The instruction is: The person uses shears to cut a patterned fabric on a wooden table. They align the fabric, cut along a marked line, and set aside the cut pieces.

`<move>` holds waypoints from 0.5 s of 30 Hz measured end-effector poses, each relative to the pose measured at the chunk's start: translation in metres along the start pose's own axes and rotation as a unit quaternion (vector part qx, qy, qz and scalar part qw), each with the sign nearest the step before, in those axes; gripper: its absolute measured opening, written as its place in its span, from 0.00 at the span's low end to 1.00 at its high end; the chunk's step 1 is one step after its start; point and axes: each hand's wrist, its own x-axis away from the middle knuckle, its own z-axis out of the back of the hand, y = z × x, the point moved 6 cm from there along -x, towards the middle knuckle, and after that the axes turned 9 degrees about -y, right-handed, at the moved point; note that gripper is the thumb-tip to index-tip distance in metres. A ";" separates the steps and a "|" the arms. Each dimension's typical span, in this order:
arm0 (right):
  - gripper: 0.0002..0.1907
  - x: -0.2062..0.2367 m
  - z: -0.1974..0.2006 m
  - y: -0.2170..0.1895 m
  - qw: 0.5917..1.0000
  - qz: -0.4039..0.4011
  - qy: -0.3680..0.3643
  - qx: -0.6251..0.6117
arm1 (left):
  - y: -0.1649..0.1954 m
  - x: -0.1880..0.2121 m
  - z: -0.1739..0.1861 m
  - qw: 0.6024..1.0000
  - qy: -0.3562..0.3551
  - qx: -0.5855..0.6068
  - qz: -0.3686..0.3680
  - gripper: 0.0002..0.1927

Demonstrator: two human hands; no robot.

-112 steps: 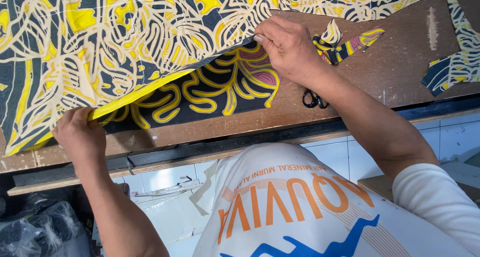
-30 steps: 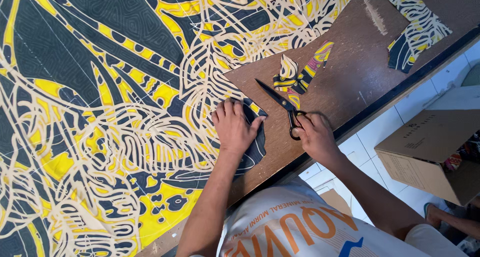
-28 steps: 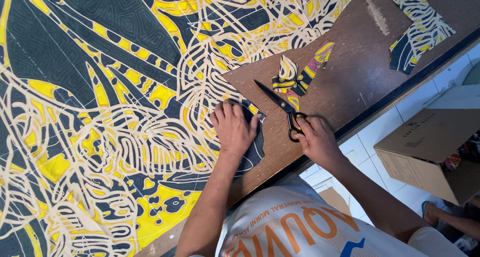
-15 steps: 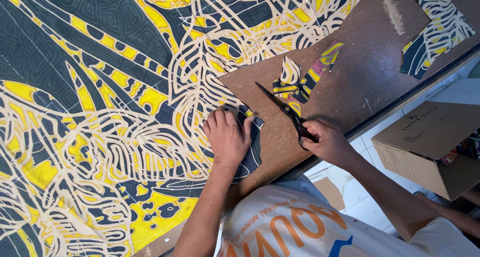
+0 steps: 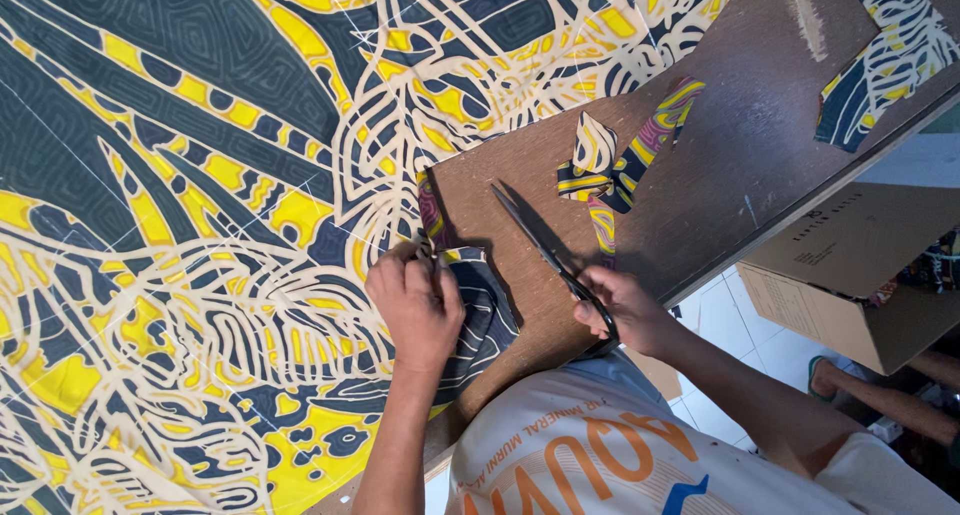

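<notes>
- Across the brown table [image 5: 740,165], the patterned fabric [image 5: 200,175] runs past the frame's edges.
- Left hand [image 5: 415,310] pinches its corner edge; fingertips partly hidden.
- Right hand [image 5: 620,310] grasps black scissors [image 5: 545,255], handles concealed.
- Scraps [image 5: 615,165] lie beyond the blades.

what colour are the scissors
Black scissors, held in the right hand; the head view shows them.
</notes>
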 end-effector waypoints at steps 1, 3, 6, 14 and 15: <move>0.14 -0.006 -0.009 -0.005 1.000 0.015 -0.011 -0.019 | -0.003 0.000 0.003 1.000 0.001 0.000 -0.002 0.10; 0.15 -0.020 -0.029 -0.015 0.997 0.043 -0.034 -0.057 | -0.006 -0.001 0.007 1.000 0.001 0.000 -0.004 0.10; 0.21 -0.042 -0.049 -0.028 0.991 0.062 -0.002 -0.120 | -0.003 -0.006 0.006 0.999 -0.006 -0.017 -0.035 0.12; 0.27 -0.068 -0.068 -0.044 0.991 0.086 0.038 -0.098 | -0.002 -0.008 -0.001 0.999 -0.014 -0.020 -0.042 0.14; 0.27 -0.069 -0.070 -0.044 0.991 0.083 0.042 -0.098 | -0.003 -0.007 -0.001 0.999 -0.016 -0.021 -0.042 0.13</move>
